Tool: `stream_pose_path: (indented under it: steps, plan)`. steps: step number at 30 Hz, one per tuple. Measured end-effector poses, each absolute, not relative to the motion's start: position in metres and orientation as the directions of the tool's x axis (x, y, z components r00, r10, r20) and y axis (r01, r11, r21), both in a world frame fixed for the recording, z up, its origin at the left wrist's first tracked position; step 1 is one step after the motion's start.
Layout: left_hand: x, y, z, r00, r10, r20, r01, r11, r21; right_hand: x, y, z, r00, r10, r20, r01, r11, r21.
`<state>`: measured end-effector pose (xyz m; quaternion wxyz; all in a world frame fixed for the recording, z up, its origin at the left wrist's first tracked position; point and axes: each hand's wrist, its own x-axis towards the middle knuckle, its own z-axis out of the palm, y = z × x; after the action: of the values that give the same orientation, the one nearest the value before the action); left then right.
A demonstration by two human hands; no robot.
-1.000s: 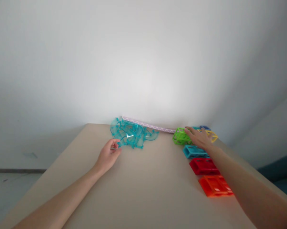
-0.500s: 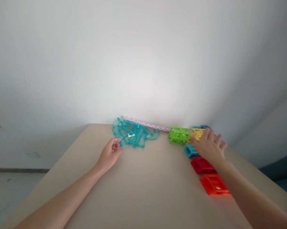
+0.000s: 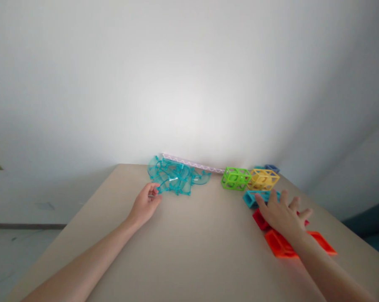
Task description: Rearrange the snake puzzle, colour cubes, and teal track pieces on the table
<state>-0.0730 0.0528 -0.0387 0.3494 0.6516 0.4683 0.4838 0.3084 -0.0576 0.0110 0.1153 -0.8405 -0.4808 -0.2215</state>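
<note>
My left hand (image 3: 145, 204) is closed, with its fingertips pinched at the lower left corner of a flat pile of see-through teal plastic pieces (image 3: 178, 178). On the right, my right hand (image 3: 283, 214) is spread, palm down, over a column of hollow frame blocks. Its thumb and fingers lie over the blue block (image 3: 250, 199) and the red block (image 3: 260, 219), hiding much of the red one. Under the wrist sits an orange block (image 3: 277, 244), partly covered. I cannot tell whether the right hand touches any of them.
Further back stand a green frame block (image 3: 236, 179), a yellow one (image 3: 265, 179) and a dark blue one (image 3: 273, 168). A pale pink strip with a white zigzag (image 3: 194, 164) runs along the wall (image 3: 189, 84) behind the teal pile. The beige table (image 3: 189, 251) meets that wall.
My right hand has moved from over the yellow block toward me, to above the blue and red blocks, uncovering the yellow one. My left hand stays at the teal pile.
</note>
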Motion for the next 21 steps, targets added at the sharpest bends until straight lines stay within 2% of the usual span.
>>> stream_pose_path:
  steps: [2,3,5,6,9,15,21]
  plan:
    - [-0.072,0.054,-0.040,0.092,0.946,0.310,0.279,-0.323,0.904,0.284,-0.054,0.015,0.300,0.752,0.587,0.938,-0.345,-0.038]
    - [-0.072,0.055,-0.041,0.090,0.946,0.313,0.284,-0.325,0.902,0.270,-0.050,0.014,0.203,0.772,0.602,0.979,-0.183,-0.094]
    - [-0.072,0.056,-0.041,0.082,0.944,0.319,0.297,-0.329,0.897,0.238,-0.037,0.007,0.004,0.820,0.572,0.966,0.144,-0.214]
    - [-0.073,0.056,-0.041,0.078,0.944,0.321,0.304,-0.329,0.894,0.223,-0.026,0.001,-0.024,0.831,0.555,0.959,0.177,-0.223]
    - [-0.075,0.055,-0.039,0.061,0.941,0.333,0.331,-0.334,0.883,0.188,0.013,-0.020,-0.040,0.848,0.529,0.956,0.187,-0.227]
    - [-0.081,0.057,-0.039,-0.050,0.921,0.388,0.426,-0.331,0.842,0.173,0.086,-0.035,0.131,0.849,0.511,0.947,0.045,-0.317]
    - [-0.079,0.063,-0.036,-0.071,0.886,0.458,0.660,-0.302,0.688,0.149,0.105,-0.041,0.051,0.874,0.482,0.929,0.136,-0.344]
